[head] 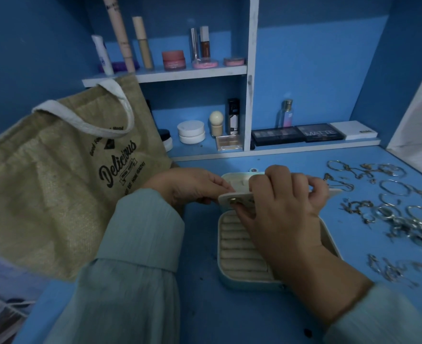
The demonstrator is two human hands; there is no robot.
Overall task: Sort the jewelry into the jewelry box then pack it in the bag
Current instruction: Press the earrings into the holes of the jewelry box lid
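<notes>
A cream jewelry box lies open on the blue desk, its ring rolls showing at the lower left. Its lid stands up behind. A flat cream inner flap with a gold snap is held over the box. My left hand pinches the flap's left end. My right hand grips the flap from the right and covers most of it. Loose silver and gold jewelry is spread on the desk to the right. A tan burlap bag with white handles leans at the left.
Shelves behind hold cosmetics: tubes and pink jars above, white compacts, a perfume bottle and dark palettes below. A white panel stands at the right. Blue desk surface lies in front of the box.
</notes>
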